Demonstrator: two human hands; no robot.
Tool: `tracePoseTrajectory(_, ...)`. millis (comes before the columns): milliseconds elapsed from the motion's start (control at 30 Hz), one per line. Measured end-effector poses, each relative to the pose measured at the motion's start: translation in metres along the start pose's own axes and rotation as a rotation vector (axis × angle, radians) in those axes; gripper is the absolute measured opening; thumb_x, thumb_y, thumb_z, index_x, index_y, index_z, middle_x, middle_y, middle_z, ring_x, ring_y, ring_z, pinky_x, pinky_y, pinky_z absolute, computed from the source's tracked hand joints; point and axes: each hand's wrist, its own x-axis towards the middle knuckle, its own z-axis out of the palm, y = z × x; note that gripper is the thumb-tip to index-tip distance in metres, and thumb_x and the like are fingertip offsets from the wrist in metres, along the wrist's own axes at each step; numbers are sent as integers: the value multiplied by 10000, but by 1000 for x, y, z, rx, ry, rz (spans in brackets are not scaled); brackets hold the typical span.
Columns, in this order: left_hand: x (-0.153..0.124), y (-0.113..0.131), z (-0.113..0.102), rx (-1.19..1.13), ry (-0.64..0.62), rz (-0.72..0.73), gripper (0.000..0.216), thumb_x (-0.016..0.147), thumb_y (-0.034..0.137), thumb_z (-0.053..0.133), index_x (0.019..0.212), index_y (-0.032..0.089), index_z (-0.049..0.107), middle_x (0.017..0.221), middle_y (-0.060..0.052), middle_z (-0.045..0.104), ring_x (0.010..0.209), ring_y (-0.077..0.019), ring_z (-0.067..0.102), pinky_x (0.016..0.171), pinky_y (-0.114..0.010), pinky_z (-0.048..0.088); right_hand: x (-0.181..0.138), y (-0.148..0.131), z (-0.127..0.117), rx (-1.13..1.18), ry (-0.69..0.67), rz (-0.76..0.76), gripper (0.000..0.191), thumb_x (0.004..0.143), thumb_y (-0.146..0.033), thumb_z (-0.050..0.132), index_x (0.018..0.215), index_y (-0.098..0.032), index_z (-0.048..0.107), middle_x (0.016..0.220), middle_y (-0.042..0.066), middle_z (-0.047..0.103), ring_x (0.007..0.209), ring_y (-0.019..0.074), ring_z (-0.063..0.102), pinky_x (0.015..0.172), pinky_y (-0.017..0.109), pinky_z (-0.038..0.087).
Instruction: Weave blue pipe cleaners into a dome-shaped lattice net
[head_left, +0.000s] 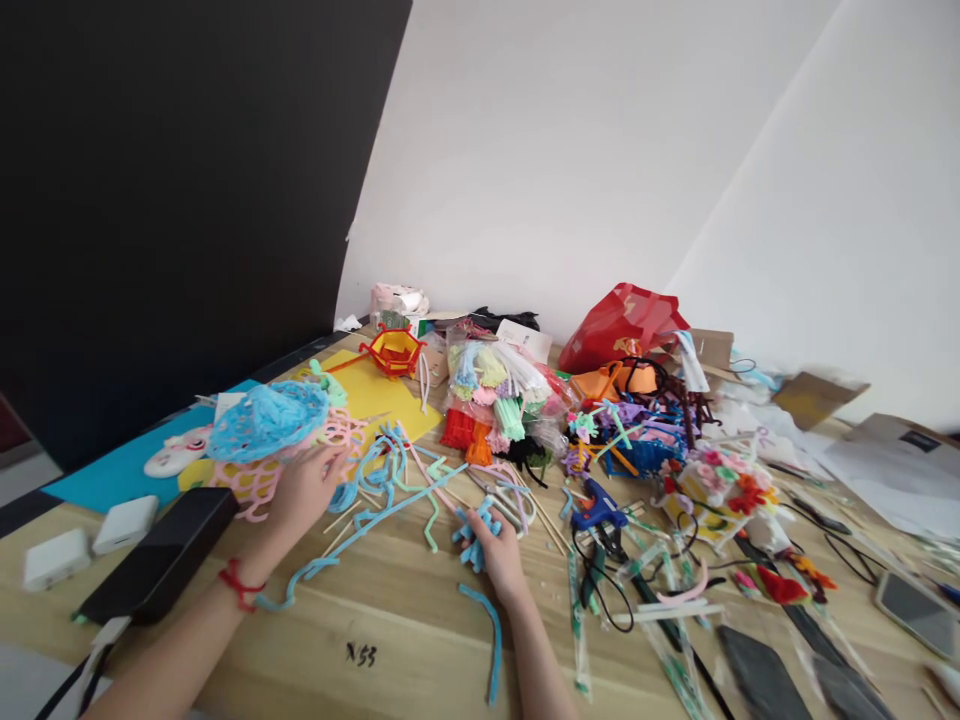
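In the head view my right hand (501, 555) is closed on a small blue pipe-cleaner piece (478, 536) with several short looped or bent ends. My left hand (309, 492) is raised beside a pink lattice of pipe cleaners (247, 485), its fingers loosely bent and apart; I see nothing held in them. A fluffy blue domed piece (268, 420) sits on that lattice. Between my hands lie tangled blue pipe cleaners (375, 470) and one long light-blue pipe cleaner (367, 525) that runs toward my left wrist. A short blue pipe cleaner (491, 640) lies near my right forearm.
A blue and yellow glue gun (598, 505) with its cord is at the right, beside a flower-covered box (709, 495). Bundles of coloured pipe cleaners (499, 390) and a red bag (622, 325) stand behind. A black box (161, 555) lies at the left.
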Motion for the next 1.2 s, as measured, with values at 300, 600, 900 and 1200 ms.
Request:
tracePoseTrajectory(300,89,43,66,44,-342,22,183,802,176,538,905,129,682,994,-134,695,979,-240,627,880,-319,448,4,-1,0,6,8,-13,471,645,-614,661,690,-168,518,480,-13,610,327,93,510,319,171,366)
tracePoseTrajectory(600,101,35,83,98,-405,-74,109,825,199,562,876,129,627,834,-79,684,827,-207,648,757,-344,482,5,-3,2,31,-4,4,487,631,-628,661,699,-169,511,461,-29,591,326,91,510,298,161,357)
tracePoseTrajectory(900,70,71,51,-182,-243,144,367,811,200,492,1175,190,540,1056,-44,649,878,-138,642,813,-225,501,5,-4,1,38,-6,6,490,623,-629,665,691,-167,517,472,-18,605,320,94,512,295,167,350)
tracePoseTrajectory(1200,25,136,14,-840,114,249,174,790,227,599,949,211,667,982,-58,656,900,-179,637,752,-283,570,8,0,1,60,-12,10,476,639,-606,668,738,-162,529,475,-31,589,361,96,527,325,166,386)
